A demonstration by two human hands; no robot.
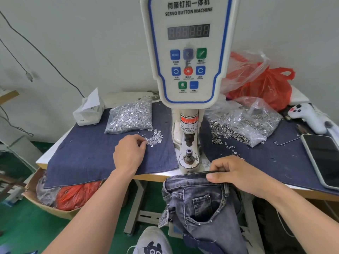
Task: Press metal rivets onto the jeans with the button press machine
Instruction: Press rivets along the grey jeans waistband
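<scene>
Both forearms point(102, 204) are bare, with no sleeves or jewellery in view, and one foot wears a grey shoe point(153, 241) (panda face printed on top).

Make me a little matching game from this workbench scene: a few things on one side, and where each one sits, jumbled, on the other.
Things:
1. phone
2. tissue box
3. jeans
4. loose rivets

Places:
A. at the left hand's fingertips, on the denim mat
B. back left corner of the table
C. hanging off the front edge, waistband gripped by the right hand
D. right edge of the table, screen up

Pairs: 1-D, 2-B, 3-C, 4-A
</scene>
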